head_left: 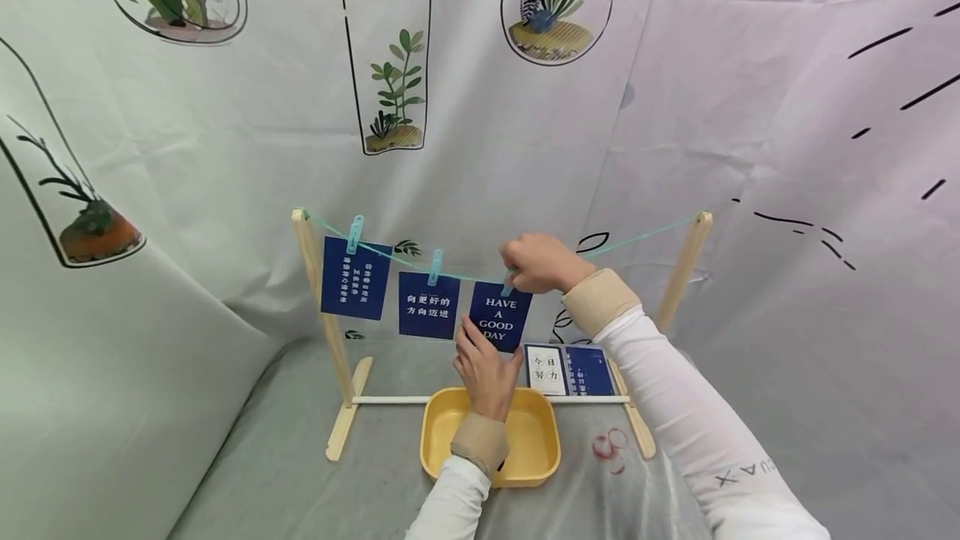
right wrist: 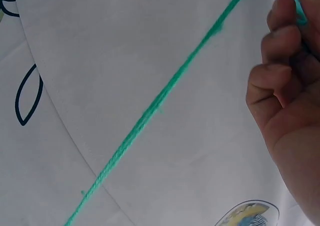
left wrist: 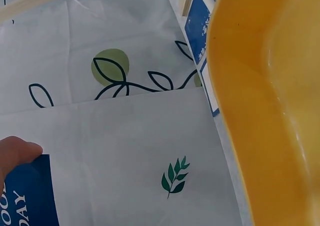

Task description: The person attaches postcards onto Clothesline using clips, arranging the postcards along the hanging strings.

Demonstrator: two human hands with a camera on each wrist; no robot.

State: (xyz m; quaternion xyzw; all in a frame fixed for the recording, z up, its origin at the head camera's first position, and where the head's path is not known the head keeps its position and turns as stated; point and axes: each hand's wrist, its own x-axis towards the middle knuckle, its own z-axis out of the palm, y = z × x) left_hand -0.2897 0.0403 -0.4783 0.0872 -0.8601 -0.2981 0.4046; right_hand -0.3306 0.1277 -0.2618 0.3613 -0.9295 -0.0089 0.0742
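Note:
A blue card reading "HAVE A GOOD DAY" (head_left: 501, 307) is at the green string (head_left: 645, 235), its top edge just under the line. My left hand (head_left: 486, 373) holds it low down by its edges, fingers on the left side and thumb near the lower right corner. In the left wrist view a digit lies on the card's corner (left wrist: 35, 186). With curled fingers, my right hand (head_left: 542, 263) pinches a light-blue clothespin (head_left: 507, 284) at the card's top; the right wrist view shows only part of that clothespin (right wrist: 301, 16).
Two blue cards, one at far left (head_left: 356, 280) and one beside it (head_left: 427, 305), hang from clothespins. Wooden posts (head_left: 686, 269) carry the string. A yellow basin (head_left: 551, 448) stands below my left hand. More cards (head_left: 588, 372) lie behind the white rod (head_left: 390, 400); reddish rings (head_left: 603, 447) lie right.

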